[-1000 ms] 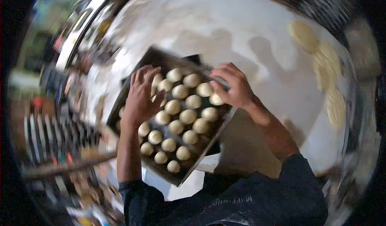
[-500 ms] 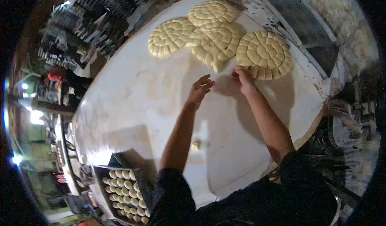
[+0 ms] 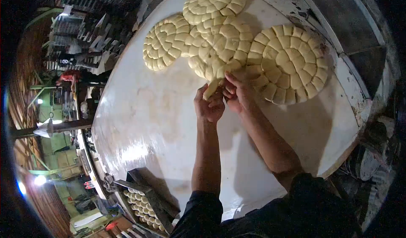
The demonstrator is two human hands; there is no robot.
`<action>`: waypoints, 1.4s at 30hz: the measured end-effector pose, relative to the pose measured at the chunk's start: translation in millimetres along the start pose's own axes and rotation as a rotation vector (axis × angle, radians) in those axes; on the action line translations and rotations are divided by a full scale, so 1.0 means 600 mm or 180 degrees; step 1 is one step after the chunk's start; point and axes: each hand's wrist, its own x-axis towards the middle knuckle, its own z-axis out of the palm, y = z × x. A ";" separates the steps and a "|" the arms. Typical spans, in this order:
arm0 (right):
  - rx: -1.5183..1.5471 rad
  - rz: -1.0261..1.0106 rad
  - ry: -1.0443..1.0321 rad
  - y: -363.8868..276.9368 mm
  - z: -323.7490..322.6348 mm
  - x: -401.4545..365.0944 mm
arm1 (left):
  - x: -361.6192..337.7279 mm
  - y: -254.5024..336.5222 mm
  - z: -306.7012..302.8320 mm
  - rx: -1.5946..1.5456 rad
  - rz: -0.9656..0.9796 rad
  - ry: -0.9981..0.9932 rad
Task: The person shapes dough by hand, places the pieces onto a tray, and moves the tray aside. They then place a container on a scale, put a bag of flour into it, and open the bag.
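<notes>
Pale dough lies on the white table in several coiled, scored rounds. The middle dough mound (image 3: 220, 43) is piled up, and a tongue-like strip of dough (image 3: 214, 87) hangs from its near edge. My left hand (image 3: 210, 107) has its fingers and thumb closed around the free end of that strip. Just to the right, my right hand (image 3: 237, 95) has bent fingers pressed at the strip's other side, close to the mound. Scored dough rounds lie at the right (image 3: 292, 62), the back (image 3: 215, 2) and the left (image 3: 165, 42).
A tray of small dough balls (image 3: 145, 210) stands at the lower left, beside a dark metal pan edge (image 3: 154, 195). Metal trays (image 3: 338, 20) lie beyond the table's right edge. A person in red (image 3: 71, 76) is far off at the left.
Both hands have moved forward to the middle mound and closed on its dough strip; before, they were apart with loose fingers. The view has shifted closer to the dough.
</notes>
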 end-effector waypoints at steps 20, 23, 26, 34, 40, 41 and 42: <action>-0.2683 -0.0426 0.1418 0.097 -0.125 -0.202 | -0.182 -0.172 -0.173 0.4259 0.1730 0.1875; -0.2591 -0.0455 0.0661 0.097 -0.147 -0.329 | -0.282 -0.227 -0.219 0.2828 0.2313 0.0746; -0.2709 -0.0119 0.0103 0.131 -0.149 -0.473 | -0.413 -0.257 -0.245 0.1531 0.1873 -0.0110; -0.3687 -0.0827 0.0341 0.252 -0.212 -0.582 | -0.623 -0.252 -0.303 0.2732 0.2505 -0.0033; -0.3747 -0.2032 -0.0100 0.087 -0.287 -0.488 | -0.728 -0.217 -0.396 0.2834 0.2720 0.0760; -0.4130 -0.2352 -0.0149 0.053 -0.297 -0.490 | -0.739 -0.219 -0.415 0.3229 0.2781 0.0730; -0.4141 -0.2360 -0.0153 0.026 -0.309 -0.503 | -0.749 -0.220 -0.424 0.3217 0.2786 0.0724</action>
